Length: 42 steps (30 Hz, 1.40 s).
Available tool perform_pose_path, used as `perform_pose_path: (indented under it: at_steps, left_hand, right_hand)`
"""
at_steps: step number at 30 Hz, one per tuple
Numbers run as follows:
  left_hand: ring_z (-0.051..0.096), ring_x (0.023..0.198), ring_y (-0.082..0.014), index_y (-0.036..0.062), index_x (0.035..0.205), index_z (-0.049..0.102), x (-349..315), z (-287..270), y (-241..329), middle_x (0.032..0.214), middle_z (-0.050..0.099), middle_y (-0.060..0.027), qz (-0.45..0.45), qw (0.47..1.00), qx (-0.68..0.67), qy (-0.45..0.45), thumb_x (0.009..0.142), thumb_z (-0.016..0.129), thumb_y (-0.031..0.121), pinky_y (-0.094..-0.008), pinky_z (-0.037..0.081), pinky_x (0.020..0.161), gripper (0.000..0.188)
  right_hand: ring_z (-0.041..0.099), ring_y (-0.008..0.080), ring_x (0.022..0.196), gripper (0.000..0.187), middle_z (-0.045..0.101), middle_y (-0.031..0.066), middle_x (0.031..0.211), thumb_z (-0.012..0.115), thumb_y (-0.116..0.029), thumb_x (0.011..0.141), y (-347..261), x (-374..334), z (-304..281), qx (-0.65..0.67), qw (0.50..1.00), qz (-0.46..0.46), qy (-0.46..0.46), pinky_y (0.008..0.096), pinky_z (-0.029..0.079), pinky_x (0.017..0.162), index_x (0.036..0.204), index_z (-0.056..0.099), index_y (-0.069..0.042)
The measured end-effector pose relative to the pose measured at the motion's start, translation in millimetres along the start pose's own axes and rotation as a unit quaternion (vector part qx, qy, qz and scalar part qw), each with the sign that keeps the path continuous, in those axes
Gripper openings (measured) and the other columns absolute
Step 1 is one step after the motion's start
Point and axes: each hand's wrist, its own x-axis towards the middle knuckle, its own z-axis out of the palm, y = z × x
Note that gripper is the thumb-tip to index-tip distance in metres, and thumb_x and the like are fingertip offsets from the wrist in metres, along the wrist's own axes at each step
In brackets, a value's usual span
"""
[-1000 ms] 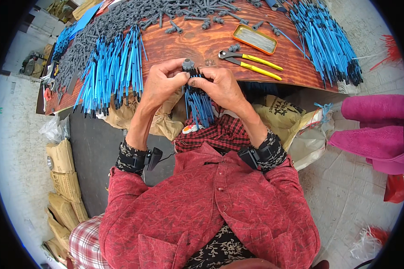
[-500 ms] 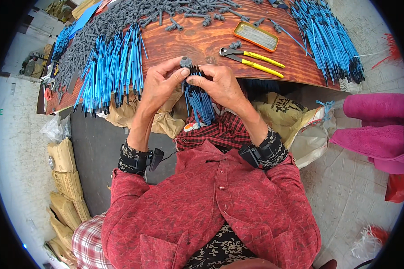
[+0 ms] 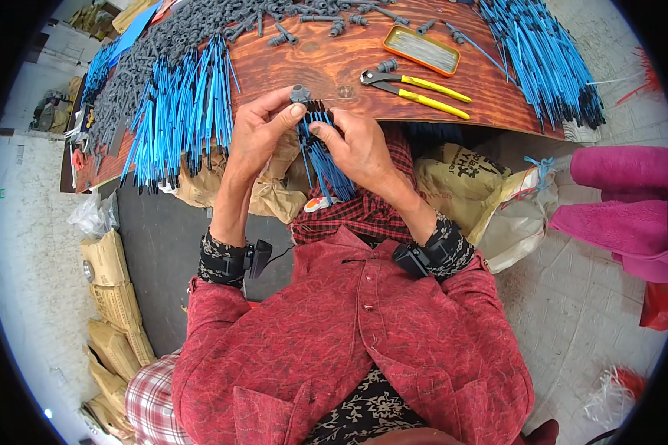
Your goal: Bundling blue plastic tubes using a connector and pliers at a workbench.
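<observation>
**Bundle (image 3: 322, 165) part-made, plenty lying loose**

The left hand (image 3: 263, 137) is narrow, thumb and fingers pinching a grey piece (image 3: 299, 94). The right hand (image 3: 355, 147) closes on the bundle of blue sticks just below its black ends, thumb across the front. The bundle hangs down between the hands, off the near edge of the table (image 3: 312, 67), above the lap. A thin pale strand (image 3: 339, 99) pokes out to the right of the black ends.

By the look of it, this bundle is under way rather than finished: the sticks are gathered, the grey piece sits close to their top, and the strand's end is free. Whether the grey piece is joined to them, I cannot tell. Much seems left: a heap (image 3: 189, 33) of grey parts covers the far left, and blue sticks lie in a left pile (image 3: 182, 111) and a right pile (image 3: 538, 67).

Beyond the hands, yellow-handled pliers (image 3: 430, 93) lie near an orange-rimmed tin (image 3: 416, 62), which holds thin pale pins (image 3: 423, 49). Under the table at right, a yellowish sack (image 3: 449, 182) and a white sack (image 3: 516, 226) show no contents. Brown bags (image 3: 107, 259) stand at far left; what they hold is hidden.
</observation>
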Motion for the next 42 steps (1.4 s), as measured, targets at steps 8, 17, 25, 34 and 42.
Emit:
perform_pose_path:
  at_steps: [8, 17, 25, 34, 42]
  left_hand:
    - [0.065, 0.095, -0.0094, -0.0019, 0.125, 0.068, -2.8, -2.3, -1.4, 0.108, 0.073, -0.0042, -0.028, 0.998, -0.018, 0.044, 0.092, 0.073, 0.011, -0.0251, 0.050, 0.086, 0.035]
    - [0.064, 0.090, -0.0080, -0.0001, 0.123, 0.070, 3.3, -8.4, -5.6, 0.108, 0.073, -0.0040, -0.052, 0.996, -0.028, 0.065, 0.095, 0.069, 0.015, -0.0237, 0.051, 0.080, 0.032]
    - [0.065, 0.087, -0.0088, -0.0015, 0.125, 0.068, 2.2, -11.1, -6.4, 0.107, 0.073, -0.0062, -0.052, 0.995, -0.043, 0.067, 0.095, 0.070, 0.013, -0.0236, 0.052, 0.078, 0.034]
    - [0.059, 0.080, -0.0071, -0.0007, 0.124, 0.070, 0.9, -4.0, -2.9, 0.103, 0.073, -0.0035, -0.046, 0.995, -0.018, 0.083, 0.094, 0.072, 0.015, -0.0229, 0.048, 0.075, 0.034]
    - [0.061, 0.079, -0.0068, -0.0021, 0.122, 0.069, -1.1, -8.8, -1.2, 0.099, 0.072, -0.0030, -0.053, 0.995, -0.022, 0.082, 0.094, 0.072, 0.017, -0.0227, 0.050, 0.075, 0.034]
  right_hand:
    - [0.064, 0.0414, 0.071, 0.028, 0.063, 0.0195, 0.076, 0.068, -0.027, 0.088, -2.0, 1.0, 15.2, -0.042, 0.997, -0.020, 0.068, 0.0508, 0.049, 0.062, 0.085, 0.058, -0.001]
    - [0.065, 0.0414, 0.073, 0.029, 0.065, 0.0195, 0.079, 0.064, -0.028, 0.090, 3.1, 9.0, 25.1, -0.045, 0.996, -0.017, 0.079, 0.0512, 0.050, 0.064, 0.085, 0.059, 0.000]
    - [0.062, 0.0429, 0.072, 0.032, 0.062, 0.0201, 0.074, 0.064, -0.030, 0.093, 2.7, 7.1, 27.7, -0.039, 0.997, -0.011, 0.068, 0.0507, 0.046, 0.062, 0.083, 0.055, -0.001]
    - [0.063, 0.0423, 0.069, 0.030, 0.061, 0.0195, 0.071, 0.066, -0.029, 0.093, 3.9, 11.1, 18.8, -0.044, 0.997, -0.038, 0.047, 0.0495, 0.047, 0.060, 0.083, 0.056, -0.002]
    - [0.063, 0.0416, 0.067, 0.028, 0.063, 0.0193, 0.073, 0.066, -0.027, 0.093, 9.9, 17.0, 17.4, -0.047, 0.996, -0.072, 0.014, 0.0483, 0.046, 0.059, 0.086, 0.060, -0.001]
